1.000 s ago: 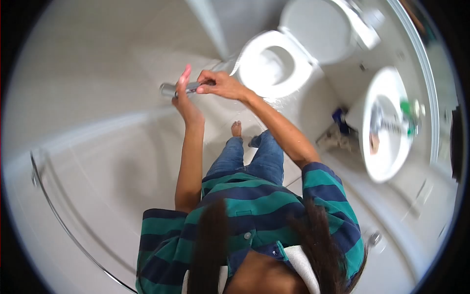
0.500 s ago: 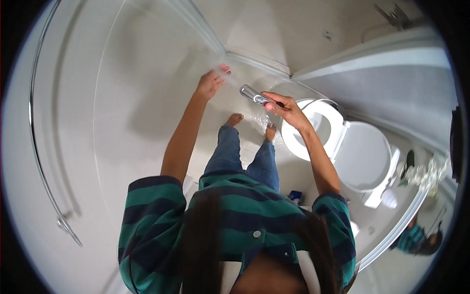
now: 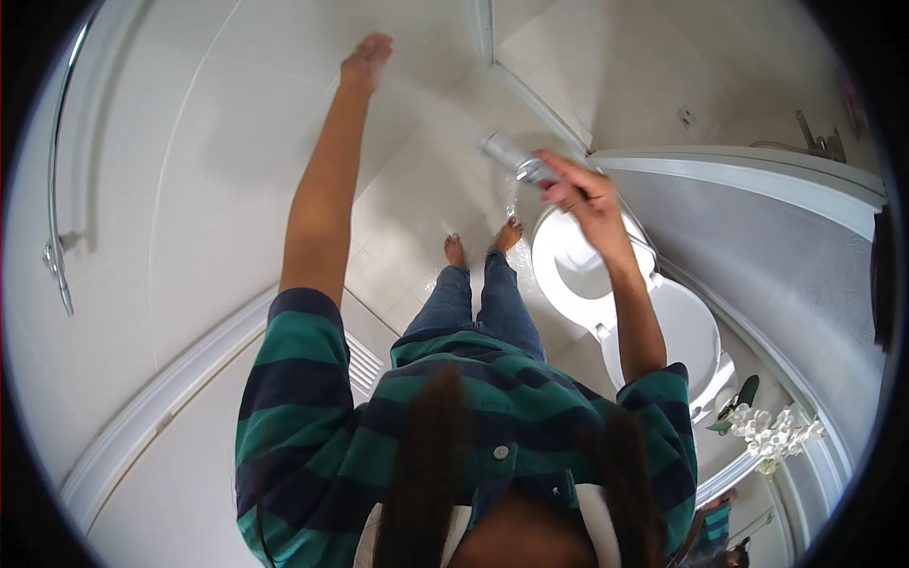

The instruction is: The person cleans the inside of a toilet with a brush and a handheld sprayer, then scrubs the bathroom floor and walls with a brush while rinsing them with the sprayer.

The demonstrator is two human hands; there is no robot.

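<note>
My right hand [image 3: 589, 204] is wrapped round a silver hand sprayer [image 3: 508, 151], its head pointing up and to the left. A misty jet of water leaves the head toward the pale wall and my left hand [image 3: 366, 64]. That hand is stretched far forward at the wall, fingers extended and holding nothing, a little smeared by motion. Below the sprayer, my bare feet stand on the wet tiled floor [image 3: 383, 270], where water splashes near the right foot.
A white toilet [image 3: 559, 270] with its lid raised stands at my right, close under my right forearm. White flowers [image 3: 772, 434] are behind it. A metal rail [image 3: 59, 161] runs along the left wall. A glass partition with a pale frame [image 3: 739, 163] rises at the right.
My left hand has moved forward and left, higher along the wall. The sprayer, still in my right hand, has shifted slightly right and forward. The whole view has turned a little.
</note>
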